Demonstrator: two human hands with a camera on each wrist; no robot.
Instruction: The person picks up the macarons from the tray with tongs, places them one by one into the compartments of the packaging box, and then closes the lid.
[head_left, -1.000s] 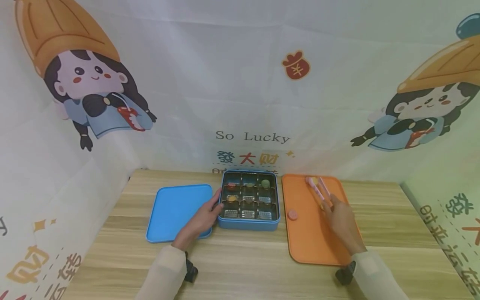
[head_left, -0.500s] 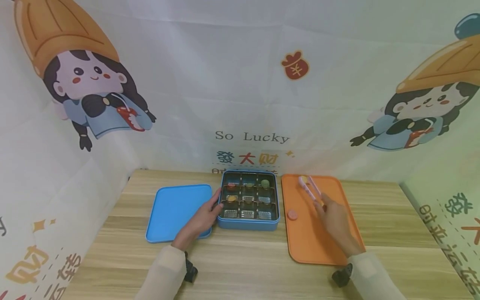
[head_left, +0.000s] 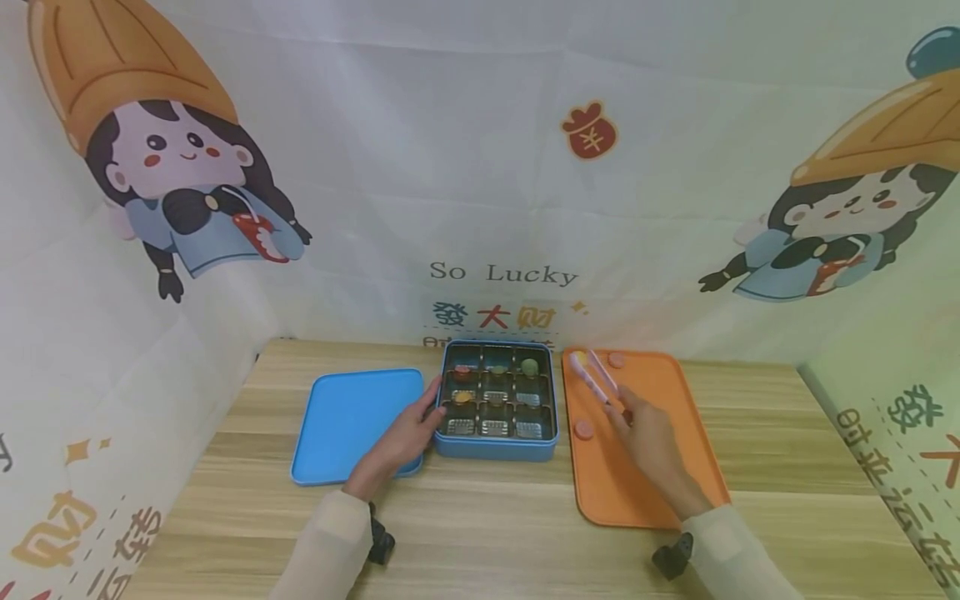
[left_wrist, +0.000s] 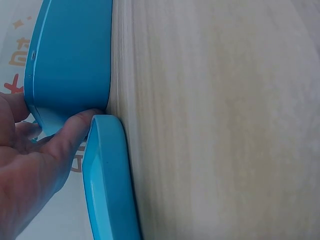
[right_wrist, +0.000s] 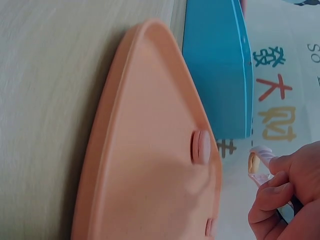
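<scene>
The right hand (head_left: pixel 648 433) is curled around pink-striped tongs (head_left: pixel 591 381), whose tips pinch a yellow macaron (right_wrist: pixel 254 163) just right of the blue tin box (head_left: pixel 496 450), about level with its far row. The left hand (head_left: pixel 411 432) lies with thumb and fingers spread against the box's left side. Beneath the right hand, to the right of the box, is an orange tray (head_left: pixel 637 496); on it are one pink macaron (head_left: pixel 583 429) near the box's right wall and another pink macaron (head_left: pixel 616 360) farther off from the box. Inside the box, a pink macaron and two green pieces sit in the far row, a yellow piece in the middle row's left compartment. Left of the box lies a blue lid (head_left: pixel 352 425). The wood-grain tabletop (head_left: pixel 480 533) carries the box, and a printed cloth (head_left: pixel 465 167) hangs behind it.
</scene>
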